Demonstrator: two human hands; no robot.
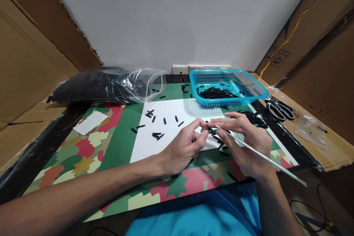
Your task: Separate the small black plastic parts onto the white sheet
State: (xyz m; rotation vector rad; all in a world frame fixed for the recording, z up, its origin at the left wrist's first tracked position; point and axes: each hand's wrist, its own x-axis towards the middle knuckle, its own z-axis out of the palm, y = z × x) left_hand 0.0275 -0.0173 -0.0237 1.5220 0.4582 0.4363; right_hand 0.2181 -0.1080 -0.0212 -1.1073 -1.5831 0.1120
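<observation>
My left hand (182, 149) is closed in a pinch over the white sheet (163, 147), its thumb and forefinger on a small black piece (207, 122) mostly hidden by the fingertips. In my right hand (247, 142) lies a long, thin, pale rod (267, 158). One end of it meets the black piece at the left fingertips; the other slants down to the right past the wrist. Several slim black pieces (218, 139) lie under and between the hands. More loose black pieces (165, 121) are scattered on the sheet to the left.
A blue plastic basket (232, 101) holding a heap of black pieces stands at the back right. Scissors (276, 111) and a clear plastic bag (311, 131) lie on the right. A zip bag of black material (99, 84) sits back left, near a white paper piece (90, 122). Cardboard walls flank the table.
</observation>
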